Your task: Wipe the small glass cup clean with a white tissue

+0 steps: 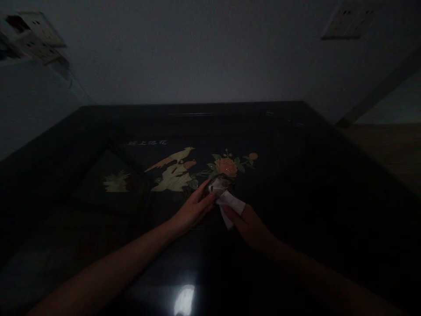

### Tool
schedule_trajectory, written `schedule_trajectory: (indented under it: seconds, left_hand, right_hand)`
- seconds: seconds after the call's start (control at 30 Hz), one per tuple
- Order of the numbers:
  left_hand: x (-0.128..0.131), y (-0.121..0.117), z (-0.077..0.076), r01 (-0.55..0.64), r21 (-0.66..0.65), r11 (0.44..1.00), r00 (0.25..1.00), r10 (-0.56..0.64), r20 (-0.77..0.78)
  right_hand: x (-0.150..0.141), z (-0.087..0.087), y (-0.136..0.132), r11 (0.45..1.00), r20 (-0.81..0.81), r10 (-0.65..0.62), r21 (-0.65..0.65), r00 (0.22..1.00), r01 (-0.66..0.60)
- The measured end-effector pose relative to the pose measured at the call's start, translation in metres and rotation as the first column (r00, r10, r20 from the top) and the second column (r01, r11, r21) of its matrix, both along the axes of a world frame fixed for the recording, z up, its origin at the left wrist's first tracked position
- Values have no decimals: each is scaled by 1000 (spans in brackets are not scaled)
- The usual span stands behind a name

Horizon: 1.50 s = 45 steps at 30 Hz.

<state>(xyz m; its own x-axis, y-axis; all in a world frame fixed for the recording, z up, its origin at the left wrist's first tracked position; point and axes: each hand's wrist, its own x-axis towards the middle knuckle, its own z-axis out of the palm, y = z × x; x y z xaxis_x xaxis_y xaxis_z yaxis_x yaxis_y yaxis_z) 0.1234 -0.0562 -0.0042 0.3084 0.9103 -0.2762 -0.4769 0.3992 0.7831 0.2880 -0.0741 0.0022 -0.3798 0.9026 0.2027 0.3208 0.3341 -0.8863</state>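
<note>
The light is very dim. Above the middle of a glossy black tabletop (263, 228), my left hand (194, 206) is closed around a small crinkled packet (219, 183), dark with a pale front, which looks like a tissue pack. My right hand (248, 224) pinches a white folded tissue (233, 202) at the packet's lower right. The tissue meets the packet; whether it is still partly inside, I cannot tell. One white end hangs down beside my right fingers.
A bird and rock picture (174, 171) and a peony picture (226, 166) decorate the tabletop. Behind it stands a grey wall (197, 52), with sockets at left (41, 33) and right (351, 19). A bright reflection (184, 300) shows near the front.
</note>
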Motion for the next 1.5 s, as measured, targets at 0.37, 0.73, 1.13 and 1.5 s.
schedule_trajectory:
  seconds: [0.37, 0.73, 1.13, 1.5]
  left_hand:
    - [-1, 4, 0, 6, 8, 1000, 992, -7, 123]
    - [0, 4, 0, 29, 31, 999, 988, -33, 148]
    - [-1, 0, -2, -30, -17, 999, 1000, 30, -5]
    - [1, 3, 1, 9, 17, 1000, 993, -11, 121]
  right_hand:
    - [6, -14, 5, 889, 479, 16, 395, 877, -232]
    - [11, 4, 10, 844, 605, -86, 467, 791, -265]
    - [-2, -6, -6, 996, -45, 59, -71, 997, -62]
    - [10, -5, 8, 819, 540, -70, 511, 839, -261]
